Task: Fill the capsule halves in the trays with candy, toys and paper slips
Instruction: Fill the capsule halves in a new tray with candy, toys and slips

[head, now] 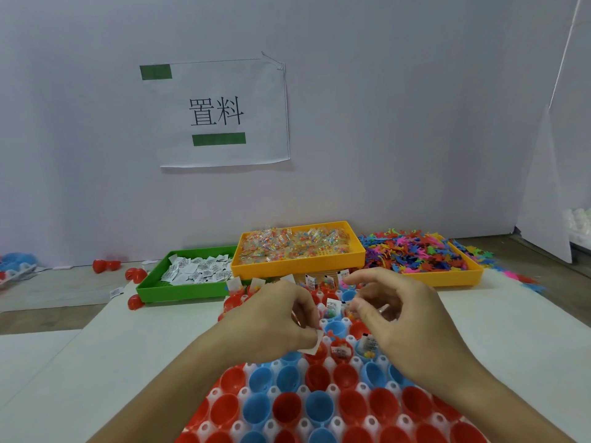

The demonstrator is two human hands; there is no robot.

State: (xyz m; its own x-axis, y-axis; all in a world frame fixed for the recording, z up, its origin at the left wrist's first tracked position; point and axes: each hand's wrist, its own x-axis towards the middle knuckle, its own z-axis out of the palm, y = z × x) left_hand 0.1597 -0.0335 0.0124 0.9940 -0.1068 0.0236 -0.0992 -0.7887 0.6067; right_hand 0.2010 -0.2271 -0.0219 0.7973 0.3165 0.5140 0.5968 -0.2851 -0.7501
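Over the white plastic tray [371, 422] of red and blue capsule halves [319, 407], your left hand [271, 318] pinches small white paper slips [311, 346] as a ready supply, while your right hand [406, 318] hovers with loosely curled, empty fingers to feed each cup.

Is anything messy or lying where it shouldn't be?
Yes. Some red capsule halves lie loose on the table left of the green tray, not in the rack. A paper slip lies out there too. Little toys have spilled over the far right yellow tray's edge.
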